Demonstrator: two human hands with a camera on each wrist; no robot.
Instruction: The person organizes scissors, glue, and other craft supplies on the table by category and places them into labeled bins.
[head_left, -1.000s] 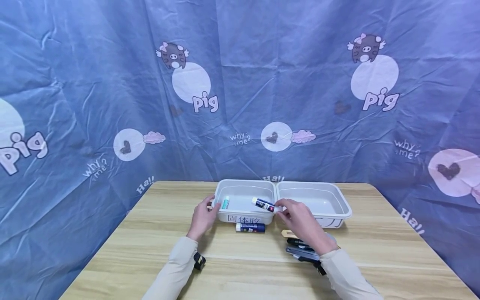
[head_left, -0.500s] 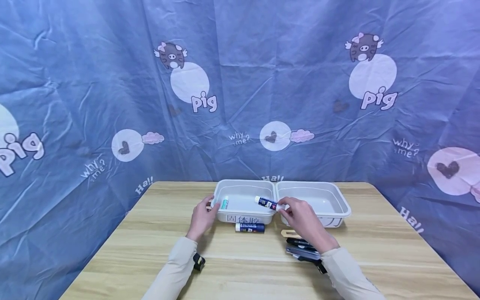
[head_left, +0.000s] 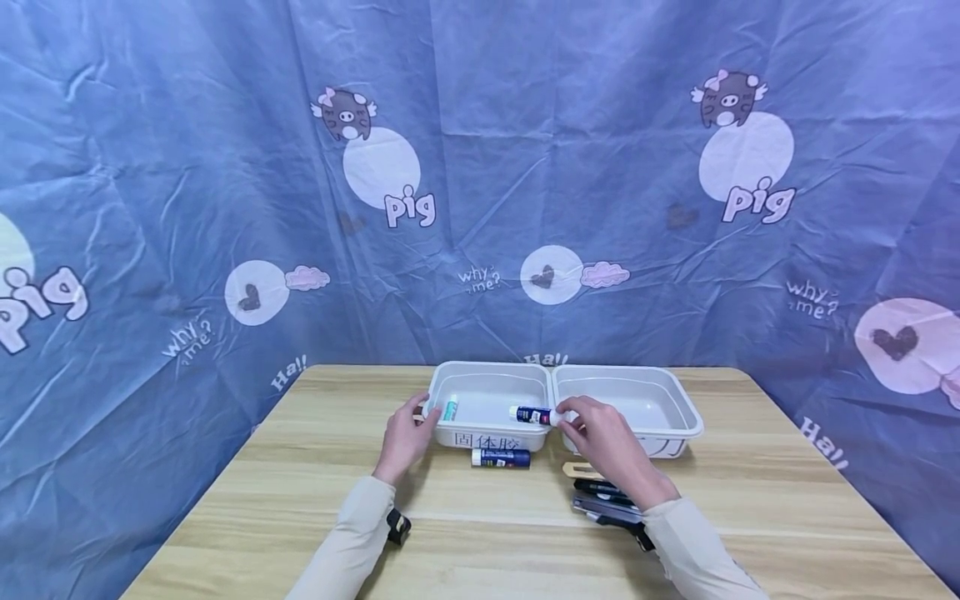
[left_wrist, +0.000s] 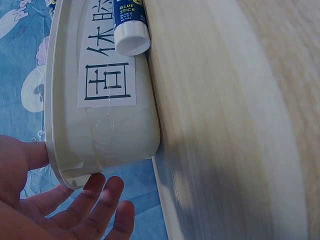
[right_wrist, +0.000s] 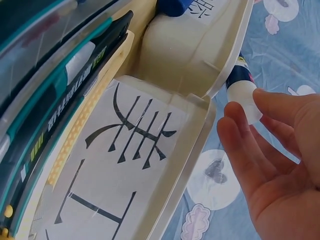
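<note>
Between thumb and fingers, my right hand (head_left: 606, 433) pinches the white end of a dark-blue glue stick (head_left: 531, 415), which lies nearly level at the right side of the left white plastic box (head_left: 491, 367). My left hand (left_wrist: 65, 200) holds that box's left rim, thumb on one side and fingertips on the other. Inside the box, at its left, is a small green-and-white tube (head_left: 450, 408). A second glue stick (head_left: 501, 457), blue with a white end, lies on the table against the box's labelled front.
A second white plastic box (head_left: 626, 372) adjoins on the right, its front labelled in black characters. Below my right forearm lie several utility knives, among them a yellow one (head_left: 577, 471) and a grey one (head_left: 603, 506). A blue printed curtain (head_left: 480, 183) hangs behind the wooden table (head_left: 480, 542).
The glue stick in my right hand has swung from tilted to nearly level and shifted slightly right. My left hand stays at the box rim.
</note>
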